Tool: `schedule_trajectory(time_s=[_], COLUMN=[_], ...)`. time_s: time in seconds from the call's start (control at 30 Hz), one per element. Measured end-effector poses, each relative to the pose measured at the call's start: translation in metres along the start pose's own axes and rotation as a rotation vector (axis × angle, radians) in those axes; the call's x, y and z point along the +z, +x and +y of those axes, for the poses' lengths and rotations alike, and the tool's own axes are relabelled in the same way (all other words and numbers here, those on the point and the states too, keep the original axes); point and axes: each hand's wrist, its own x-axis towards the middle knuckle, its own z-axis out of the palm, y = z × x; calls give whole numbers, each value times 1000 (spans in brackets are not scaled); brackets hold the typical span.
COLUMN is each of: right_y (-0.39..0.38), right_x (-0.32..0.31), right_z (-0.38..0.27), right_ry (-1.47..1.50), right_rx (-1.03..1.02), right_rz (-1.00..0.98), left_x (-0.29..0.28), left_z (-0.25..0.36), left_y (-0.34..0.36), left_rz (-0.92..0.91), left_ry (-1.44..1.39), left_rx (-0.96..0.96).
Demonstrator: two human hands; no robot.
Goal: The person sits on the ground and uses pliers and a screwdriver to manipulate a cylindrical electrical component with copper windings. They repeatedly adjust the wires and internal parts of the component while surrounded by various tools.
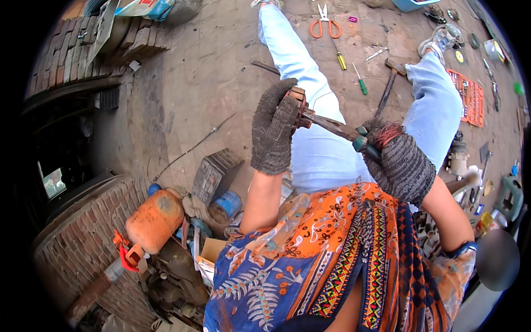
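My left hand [272,133], in a dark grey knitted glove, is closed around a small brown motor part with copper windings [300,106], held up above my lap. My right hand [406,166], gloved alike, grips a pair of pliers [338,127] by its green and black handles. The jaws reach left and touch the motor part; whether they pinch a wire cannot be made out. A tangle of thin reddish copper wire [389,134] sticks out by my right thumb and fingers.
Beyond my hands lie orange-handled snips [324,25], a yellow screwdriver [341,60], a green screwdriver [362,86] and a hammer [389,86]. An orange tool case [472,102] is at right. An orange gas cylinder [156,220] and a blue can [227,205] stand at left.
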Motion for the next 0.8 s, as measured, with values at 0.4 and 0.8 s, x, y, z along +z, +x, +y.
schedule_trajectory(time_s=[0.4,0.8], right_y=[-3,-8], right_x=[-15,-12], right_z=[-2,-2], right_ry=[-1,30], right_rx=[65,114], right_rz=[-108,-20], left_x=[-25,-30], left_z=[-23,-21], left_y=[13,15], left_rz=[-256,-253], left_ry=[108,-14], left_rx=[-165,-217])
